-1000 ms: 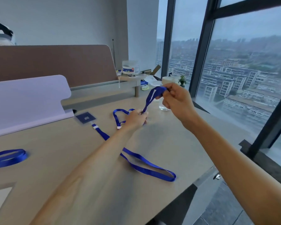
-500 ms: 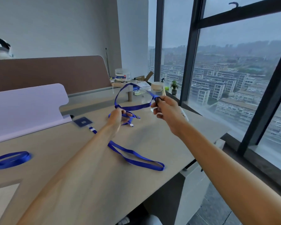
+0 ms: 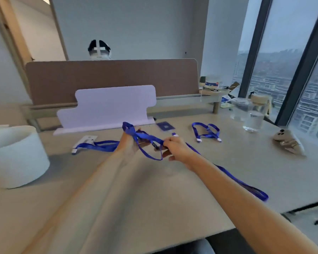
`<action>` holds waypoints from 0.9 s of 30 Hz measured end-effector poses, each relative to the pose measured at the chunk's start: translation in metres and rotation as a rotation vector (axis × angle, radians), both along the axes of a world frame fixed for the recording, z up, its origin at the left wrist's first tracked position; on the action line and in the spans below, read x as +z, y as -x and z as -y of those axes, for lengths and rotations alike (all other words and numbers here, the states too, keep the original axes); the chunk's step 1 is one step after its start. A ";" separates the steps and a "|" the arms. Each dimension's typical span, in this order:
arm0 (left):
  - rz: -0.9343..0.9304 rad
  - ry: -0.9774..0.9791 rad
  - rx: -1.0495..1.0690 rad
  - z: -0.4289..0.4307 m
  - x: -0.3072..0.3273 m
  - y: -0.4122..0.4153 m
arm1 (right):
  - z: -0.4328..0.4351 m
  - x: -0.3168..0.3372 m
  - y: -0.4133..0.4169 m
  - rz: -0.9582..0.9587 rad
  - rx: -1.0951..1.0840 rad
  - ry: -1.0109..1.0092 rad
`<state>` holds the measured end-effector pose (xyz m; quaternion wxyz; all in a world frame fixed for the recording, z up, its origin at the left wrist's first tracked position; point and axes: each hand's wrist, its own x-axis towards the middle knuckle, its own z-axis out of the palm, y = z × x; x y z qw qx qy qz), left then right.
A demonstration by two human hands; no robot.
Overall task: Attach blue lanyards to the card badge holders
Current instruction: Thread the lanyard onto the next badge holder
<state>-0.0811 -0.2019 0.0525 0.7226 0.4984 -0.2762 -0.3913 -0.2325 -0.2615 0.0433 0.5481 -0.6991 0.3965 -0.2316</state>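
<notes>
Both hands hold one blue lanyard (image 3: 145,137) above the desk. My left hand (image 3: 129,143) grips its bunched end, and my right hand (image 3: 173,147) pinches the strap by its dark clip. A loop of it hangs between them. A clear card badge holder (image 3: 86,140) lies flat to the left with another blue lanyard (image 3: 99,145) attached. A third lanyard (image 3: 206,132) lies coiled at the right. A long one (image 3: 246,184) trails under my right forearm toward the desk edge. A dark blue card (image 3: 165,126) lies behind my hands.
A white cylinder-shaped container (image 3: 15,154) stands at the left. A pale purple stand (image 3: 108,107) and a brown divider (image 3: 110,79) close the back. Clear glasses (image 3: 253,116) and a crumpled wrapper (image 3: 288,142) sit at the right by the window. The desk edge (image 3: 264,209) runs at lower right.
The view has swung left, bringing the container and badge holder into sight. My hands have carried the lanyard left and lowered it, and the raised loop now hangs low between them.
</notes>
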 end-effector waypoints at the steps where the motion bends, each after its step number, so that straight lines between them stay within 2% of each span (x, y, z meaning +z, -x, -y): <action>1: -0.055 -0.006 0.044 -0.012 -0.006 -0.017 | -0.007 -0.003 -0.019 0.002 0.041 -0.026; 5: -0.085 -0.057 0.146 -0.060 -0.022 -0.078 | -0.036 -0.009 -0.087 0.065 0.107 -0.135; 8: -0.013 -0.098 0.040 -0.091 -0.029 -0.111 | -0.047 -0.019 -0.127 0.106 0.157 -0.160; 11: 0.175 -0.125 0.125 -0.116 -0.039 -0.137 | -0.055 -0.029 -0.151 0.233 0.150 -0.245; 13: 0.237 -0.112 0.158 -0.129 -0.048 -0.149 | -0.059 -0.034 -0.158 0.323 0.150 -0.329; 16: 0.376 -0.209 0.075 -0.142 -0.061 -0.158 | -0.057 -0.038 -0.165 0.316 0.092 -0.262; 18: 0.518 -0.293 0.115 -0.144 -0.066 -0.162 | -0.053 -0.041 -0.168 0.288 0.029 -0.213; 20: 0.709 -0.323 0.180 -0.145 -0.066 -0.165 | -0.046 -0.050 -0.167 0.194 -0.012 -0.049; 22: 0.991 -0.353 0.186 -0.146 -0.067 -0.170 | -0.036 -0.063 -0.162 -0.012 -0.032 0.356; 24: 1.238 -0.371 0.111 -0.149 -0.069 -0.175 | -0.032 -0.070 -0.157 -0.123 -0.065 0.664; 27: 1.369 -0.334 0.001 -0.151 -0.069 -0.176 | -0.038 -0.066 -0.152 -0.014 -0.018 0.721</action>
